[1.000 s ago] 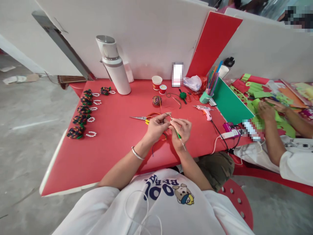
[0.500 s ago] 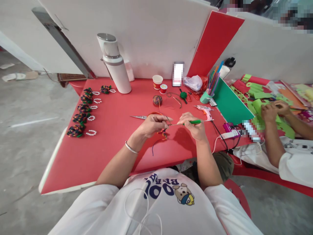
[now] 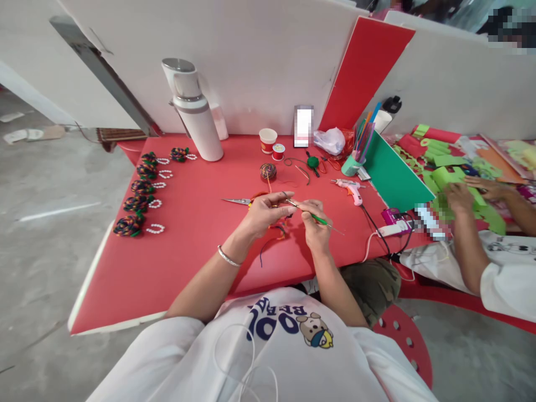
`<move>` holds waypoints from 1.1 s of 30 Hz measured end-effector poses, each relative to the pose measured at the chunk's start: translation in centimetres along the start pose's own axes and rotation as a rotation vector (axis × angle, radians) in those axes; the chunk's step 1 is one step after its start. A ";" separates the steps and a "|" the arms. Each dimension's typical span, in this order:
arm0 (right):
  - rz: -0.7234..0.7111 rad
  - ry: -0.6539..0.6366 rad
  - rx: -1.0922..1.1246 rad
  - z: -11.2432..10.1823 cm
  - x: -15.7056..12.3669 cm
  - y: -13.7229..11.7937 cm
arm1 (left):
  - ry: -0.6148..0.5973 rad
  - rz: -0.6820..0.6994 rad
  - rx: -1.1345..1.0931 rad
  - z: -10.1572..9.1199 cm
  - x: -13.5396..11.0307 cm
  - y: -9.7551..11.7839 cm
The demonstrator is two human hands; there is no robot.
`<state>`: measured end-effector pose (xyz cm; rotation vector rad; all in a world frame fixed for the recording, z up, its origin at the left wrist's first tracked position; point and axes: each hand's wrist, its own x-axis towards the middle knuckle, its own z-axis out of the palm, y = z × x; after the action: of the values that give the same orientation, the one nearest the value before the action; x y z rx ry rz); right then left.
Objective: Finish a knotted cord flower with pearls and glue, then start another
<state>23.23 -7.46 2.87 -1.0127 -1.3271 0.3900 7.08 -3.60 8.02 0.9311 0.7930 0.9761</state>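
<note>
My right hand (image 3: 315, 228) grips a crochet hook (image 3: 320, 220) by its green handle, the thin shaft pointing left toward my other hand. My left hand (image 3: 268, 215), with a silver bangle at the wrist, is closed on multicoloured yarn (image 3: 277, 228); a small worked piece and a dark blue tail hang below the fingers. Just beyond lies a ball of variegated yarn (image 3: 268, 171), its orange strand running toward my left hand. Scissors (image 3: 238, 201) lie to the left, their handles partly hidden behind that hand. Where hook and yarn meet is too small to make out.
Several yarn bundles (image 3: 129, 225) with white bead loops (image 3: 155, 229) line the left side. At the back stand a white flask (image 3: 199, 125), a paper cup (image 3: 268, 140) and a phone (image 3: 303, 126). A pink glue gun (image 3: 354, 191) lies right; a co-worker's hands (image 3: 459, 196) handle green material.
My right hand has moved left, close to my left hand, and the hook now tilts down to the right. My left fingers have stretched out a little. The co-worker's hands have shifted.
</note>
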 end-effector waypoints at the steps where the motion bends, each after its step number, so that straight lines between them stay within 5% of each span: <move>1: -0.012 -0.004 0.005 -0.1 0.1 -0.2 | 0.001 0.010 0.000 0.0 0.1 0.1; 7: -0.198 -0.060 -0.183 0.0 0.0 -1.4 | -0.023 0.066 -0.003 0.3 0.3 -0.1; 11: -0.277 0.042 -0.401 0.6 -1.0 -1.0 | 0.025 0.097 -0.083 1.0 0.2 -0.4; 14: -0.301 0.085 -0.343 1.0 -1.1 -0.4 | -0.040 0.014 -0.171 0.9 0.2 -0.3; 26: -0.073 -0.399 0.009 -4.4 4.3 -1.2 | -0.093 -0.067 -0.027 -1.8 0.0 1.0; 29: 0.019 -0.353 0.111 -3.8 3.9 -0.8 | -0.108 -0.053 -0.011 -1.4 0.0 0.7; 33: -0.026 -0.136 0.102 -0.8 1.7 -0.7 | -0.008 0.088 0.001 0.0 0.1 -0.4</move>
<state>24.23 -6.85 4.52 -0.8955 -1.4257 0.5088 7.20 -3.61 7.64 0.9770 0.7510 1.0474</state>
